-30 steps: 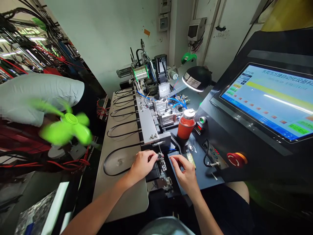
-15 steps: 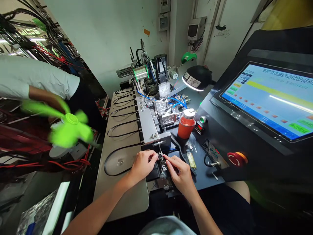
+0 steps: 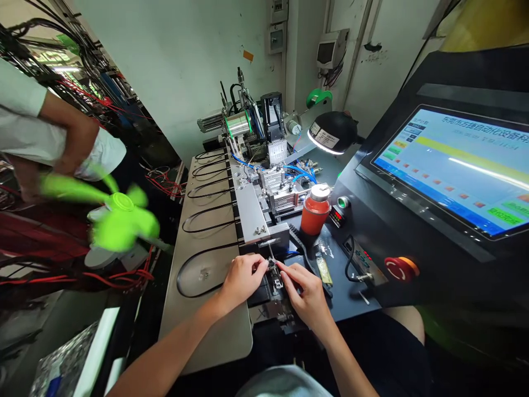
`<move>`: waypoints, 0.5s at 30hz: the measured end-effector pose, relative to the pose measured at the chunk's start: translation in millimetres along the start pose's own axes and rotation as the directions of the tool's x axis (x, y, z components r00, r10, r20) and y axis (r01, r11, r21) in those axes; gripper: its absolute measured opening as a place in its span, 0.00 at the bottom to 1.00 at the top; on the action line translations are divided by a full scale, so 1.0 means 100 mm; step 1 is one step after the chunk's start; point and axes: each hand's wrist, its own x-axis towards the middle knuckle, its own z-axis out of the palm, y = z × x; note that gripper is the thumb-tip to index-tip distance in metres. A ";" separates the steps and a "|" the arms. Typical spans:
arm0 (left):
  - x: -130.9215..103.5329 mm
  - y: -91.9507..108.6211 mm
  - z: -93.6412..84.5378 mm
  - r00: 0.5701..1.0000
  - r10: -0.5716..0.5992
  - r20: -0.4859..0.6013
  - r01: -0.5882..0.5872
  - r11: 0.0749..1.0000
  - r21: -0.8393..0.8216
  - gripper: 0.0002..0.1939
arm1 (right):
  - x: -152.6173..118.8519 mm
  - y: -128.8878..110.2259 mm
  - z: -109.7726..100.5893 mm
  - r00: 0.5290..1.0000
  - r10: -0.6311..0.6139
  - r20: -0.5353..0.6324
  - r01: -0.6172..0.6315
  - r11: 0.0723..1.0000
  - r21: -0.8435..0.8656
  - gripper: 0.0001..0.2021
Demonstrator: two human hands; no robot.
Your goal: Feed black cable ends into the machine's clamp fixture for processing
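Note:
My left hand (image 3: 244,278) is closed at the left side of a small metal fixture (image 3: 276,281), thumb and forefinger pinched at its top end. What sits between those fingertips is too small to make out. From the right, my right hand (image 3: 305,292) meets the same spot, its thumb and forefinger drawn together close to the fixture; anything in them is hidden. Several black cables (image 3: 179,275) lie in loops on the beige plate (image 3: 206,336), their ends running under the long metal rail (image 3: 252,215) beyond my hands.
An orange-red bottle (image 3: 314,212) with a white lid stands right of the pneumatic cylinders (image 3: 283,193). Further back are a wire spool (image 3: 238,124) and a black lamp (image 3: 334,131). A touchscreen (image 3: 458,165) and red stop button (image 3: 400,269) are rightward. Leftward, a green fan (image 3: 122,212) spins near a person (image 3: 70,127).
Both my hands keep nearly the same place and grip at the fixture. The person at the left has moved leftward and their arm position differs.

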 end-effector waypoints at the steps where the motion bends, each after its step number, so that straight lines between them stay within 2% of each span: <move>1: 0.00 0.00 0.00 1.000 -0.002 0.001 0.002 1.000 -0.001 0.13 | 0.00 0.00 0.00 1.000 -0.003 0.003 0.003 1.000 -0.006 0.16; 15: 0.02 0.06 0.00 1.000 -0.014 -0.003 0.014 1.000 0.005 0.13 | 0.02 0.14 -0.02 0.999 0.033 0.019 -0.033 0.999 0.033 0.14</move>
